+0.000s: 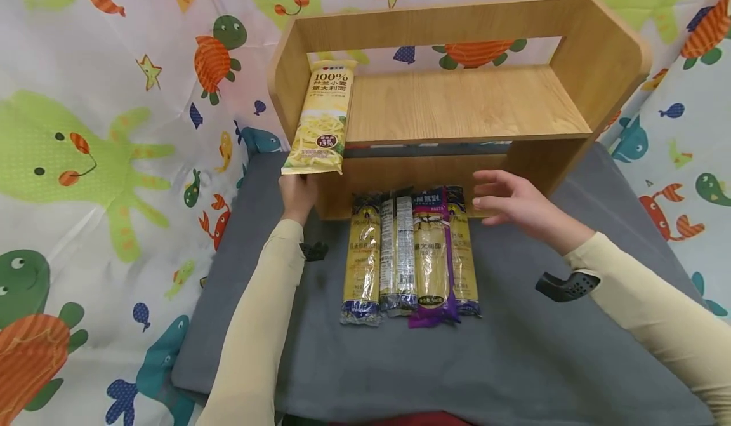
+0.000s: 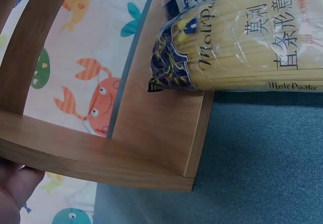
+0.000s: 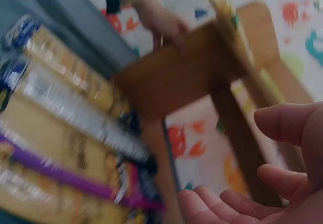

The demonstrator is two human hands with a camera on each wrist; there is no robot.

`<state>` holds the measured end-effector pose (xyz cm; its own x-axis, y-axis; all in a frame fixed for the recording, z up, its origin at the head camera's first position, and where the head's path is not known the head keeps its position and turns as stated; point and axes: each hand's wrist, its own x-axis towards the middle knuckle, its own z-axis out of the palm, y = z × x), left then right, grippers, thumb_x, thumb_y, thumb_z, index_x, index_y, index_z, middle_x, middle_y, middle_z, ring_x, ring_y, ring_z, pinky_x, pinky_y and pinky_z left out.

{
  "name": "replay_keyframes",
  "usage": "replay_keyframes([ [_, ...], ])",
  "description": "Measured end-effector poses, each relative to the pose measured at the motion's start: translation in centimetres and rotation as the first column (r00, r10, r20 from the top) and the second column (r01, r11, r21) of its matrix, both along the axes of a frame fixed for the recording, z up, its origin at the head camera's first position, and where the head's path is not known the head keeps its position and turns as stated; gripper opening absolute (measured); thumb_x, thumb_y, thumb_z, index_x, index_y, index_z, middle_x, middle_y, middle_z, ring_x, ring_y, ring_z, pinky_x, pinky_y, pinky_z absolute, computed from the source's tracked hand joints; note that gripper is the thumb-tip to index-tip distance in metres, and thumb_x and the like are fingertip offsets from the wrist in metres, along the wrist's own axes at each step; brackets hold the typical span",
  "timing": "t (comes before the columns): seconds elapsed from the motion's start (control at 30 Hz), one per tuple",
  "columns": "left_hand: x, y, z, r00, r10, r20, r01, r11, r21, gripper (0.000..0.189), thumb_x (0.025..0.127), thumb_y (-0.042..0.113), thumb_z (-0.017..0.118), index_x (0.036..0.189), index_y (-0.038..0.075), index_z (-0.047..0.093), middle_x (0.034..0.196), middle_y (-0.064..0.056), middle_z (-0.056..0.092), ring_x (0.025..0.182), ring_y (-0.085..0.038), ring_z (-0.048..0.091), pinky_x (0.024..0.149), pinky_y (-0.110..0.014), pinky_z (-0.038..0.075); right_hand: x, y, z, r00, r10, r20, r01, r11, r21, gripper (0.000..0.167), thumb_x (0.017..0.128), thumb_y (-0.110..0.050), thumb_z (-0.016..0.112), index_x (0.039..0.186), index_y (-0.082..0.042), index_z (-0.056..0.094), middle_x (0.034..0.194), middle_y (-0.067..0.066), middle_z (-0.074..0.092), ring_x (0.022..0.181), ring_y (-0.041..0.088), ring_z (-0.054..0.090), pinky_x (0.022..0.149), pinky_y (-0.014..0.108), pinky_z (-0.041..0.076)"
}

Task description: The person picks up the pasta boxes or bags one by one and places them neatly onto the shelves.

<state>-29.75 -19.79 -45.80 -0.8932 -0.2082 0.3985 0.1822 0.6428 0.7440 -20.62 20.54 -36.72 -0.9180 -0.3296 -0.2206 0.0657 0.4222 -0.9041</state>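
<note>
A light wooden shelf rack (image 1: 468, 105) stands on a grey cloth. My left hand (image 1: 298, 196) grips its left side panel near the front edge. In the left wrist view, part of that hand (image 2: 21, 187) shows against the panel's outer face; the other fingers are hidden. Above it, a yellow pasta bag (image 1: 323, 118) lies on the upper board at the left end, its lower end overhanging the front. My right hand (image 1: 514, 202) is held in the air by the rack's right side, fingers spread and slightly bent, holding nothing.
Before the rack, several spaghetti packs lie side by side: a yellow pack (image 1: 361, 258), one with a white label (image 1: 398, 251), a purple-edged one (image 1: 433, 254) and another yellow one (image 1: 464, 254). Their far ends reach the lower compartment. A cartoon-printed sheet (image 1: 114, 83) hangs behind.
</note>
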Motion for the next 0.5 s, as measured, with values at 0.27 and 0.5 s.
replay_keyframes([
  [0.27,-0.2,0.0,0.3,1.000,-0.009,0.026,0.009,1.000,0.009,0.040,0.109,0.023,0.048,0.146,0.010,0.055,0.118,-0.022,0.070,0.084,-0.036,0.068,0.072,-0.043,0.049,0.7,3.0,-7.9,0.991,-0.088,0.097,0.089,0.996,0.001,0.070,0.105,-0.024,0.056,0.160,0.001,0.020,0.157,0.035,0.034,0.120,0.028,0.064,0.093,0.048,0.059],
  [0.5,-0.2,0.0,0.0,0.999,-0.001,0.047,0.000,1.000,0.028,0.040,0.109,0.022,0.048,0.146,0.010,0.054,0.123,-0.020,0.069,0.091,-0.036,0.070,0.076,-0.045,0.053,1.5,2.2,-11.9,0.977,-0.118,0.178,0.114,0.993,0.036,0.070,0.105,-0.021,0.056,0.160,0.002,0.019,0.156,0.039,0.034,0.131,0.051,0.053,0.094,0.053,0.058],
])
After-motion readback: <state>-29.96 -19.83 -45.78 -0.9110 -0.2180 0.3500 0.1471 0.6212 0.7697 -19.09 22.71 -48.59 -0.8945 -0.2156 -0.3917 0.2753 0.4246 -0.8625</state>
